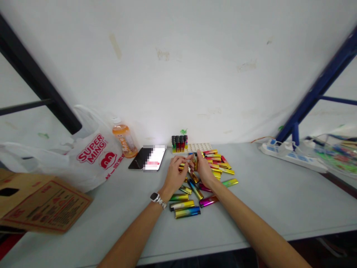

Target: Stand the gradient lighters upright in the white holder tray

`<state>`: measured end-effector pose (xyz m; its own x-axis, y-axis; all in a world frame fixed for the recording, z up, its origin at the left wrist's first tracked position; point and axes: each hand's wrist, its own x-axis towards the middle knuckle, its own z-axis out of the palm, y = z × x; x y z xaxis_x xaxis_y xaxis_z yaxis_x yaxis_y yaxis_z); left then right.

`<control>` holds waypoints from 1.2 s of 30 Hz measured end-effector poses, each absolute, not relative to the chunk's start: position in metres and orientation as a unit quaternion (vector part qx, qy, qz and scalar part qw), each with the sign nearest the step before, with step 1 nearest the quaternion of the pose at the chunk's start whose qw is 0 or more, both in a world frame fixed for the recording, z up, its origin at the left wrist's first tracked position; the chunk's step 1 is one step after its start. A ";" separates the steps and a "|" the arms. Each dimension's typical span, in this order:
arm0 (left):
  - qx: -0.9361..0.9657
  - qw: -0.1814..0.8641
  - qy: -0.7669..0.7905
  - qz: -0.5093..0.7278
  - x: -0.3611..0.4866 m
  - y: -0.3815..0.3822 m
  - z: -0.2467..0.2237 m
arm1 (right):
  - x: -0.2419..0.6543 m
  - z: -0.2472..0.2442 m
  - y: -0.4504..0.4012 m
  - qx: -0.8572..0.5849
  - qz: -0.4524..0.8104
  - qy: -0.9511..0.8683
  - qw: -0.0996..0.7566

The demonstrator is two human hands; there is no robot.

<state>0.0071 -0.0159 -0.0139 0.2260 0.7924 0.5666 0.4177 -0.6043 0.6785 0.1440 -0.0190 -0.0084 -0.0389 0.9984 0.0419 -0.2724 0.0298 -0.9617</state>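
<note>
My left hand (177, 171), with a watch (154, 197) on its wrist, has curled fingers. Shiny gold shows between them, seemingly a lighter (182, 167), partly covered by the fingers. My right hand (205, 169) is closed around a gold-coloured lighter (195, 160), and the fingertips of both hands nearly meet. Around and beneath the hands lie loose metallic lighters in gold, green, blue and magenta, among them a yellow-blue lighter (187, 212) nearest me. Behind the hands, several black-topped lighters (179, 144) stand upright at the left end of a pale slotted tray (205, 147).
Left of the hands are a tablet (147, 158), an orange drink bottle (124, 139), a white plastic bag (95, 160) and a cardboard box (50, 204). A power strip (292, 155) lies at right, beside a blue metal frame (315, 89). The wall (195, 74) bounds the table (264, 201) behind.
</note>
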 end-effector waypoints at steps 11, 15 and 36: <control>0.744 0.228 0.400 0.484 0.006 -0.014 -0.022 | 0.167 -0.005 0.001 -0.418 0.395 -0.581 0.575; 0.742 0.231 0.399 0.486 0.005 -0.012 -0.023 | 0.177 0.005 0.023 -0.449 0.271 -0.665 0.531; 0.740 0.242 0.416 0.470 0.005 -0.014 -0.021 | 0.182 0.007 0.106 -0.452 0.175 -0.775 0.406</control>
<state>0.0048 -0.0143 -0.0209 0.2126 0.8434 0.4935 0.3881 -0.5364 0.7495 0.1817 0.1058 0.0073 -0.2615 0.8429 0.4702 0.5583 0.5295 -0.6387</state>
